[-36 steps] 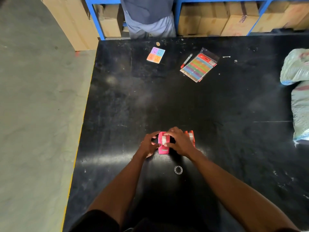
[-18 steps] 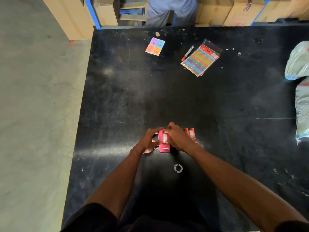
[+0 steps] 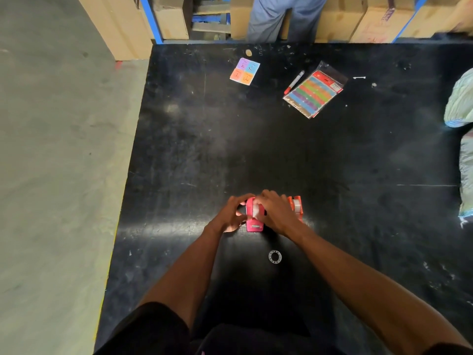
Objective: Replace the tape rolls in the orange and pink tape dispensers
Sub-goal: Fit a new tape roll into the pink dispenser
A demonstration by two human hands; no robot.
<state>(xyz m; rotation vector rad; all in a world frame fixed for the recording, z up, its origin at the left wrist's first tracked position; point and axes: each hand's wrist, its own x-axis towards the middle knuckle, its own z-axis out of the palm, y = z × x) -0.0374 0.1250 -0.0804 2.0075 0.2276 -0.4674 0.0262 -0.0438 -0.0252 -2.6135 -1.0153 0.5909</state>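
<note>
The pink tape dispenser (image 3: 254, 219) stands on the black table (image 3: 281, 155) with a whitish tape roll showing in its top. My left hand (image 3: 230, 213) grips its left side. My right hand (image 3: 275, 212) covers its right side and top, fingers on the roll. Just right of my right hand stands the orange tape dispenser (image 3: 296, 207), with a clear roll in it, partly hidden by that hand. A small empty tape ring (image 3: 275, 257) lies flat on the table nearer to me.
At the far side lie a four-coloured sticky-note pad (image 3: 245, 71), a red marker (image 3: 294, 82) and a packet of coloured strips (image 3: 315, 90). Pale sacks (image 3: 460, 103) sit at the right edge. A person's legs (image 3: 284, 19) and cardboard boxes (image 3: 371, 19) stand behind the table.
Both hands stay on the pink dispenser. The view has tilted slightly downward and the person behind the table has shifted right.
</note>
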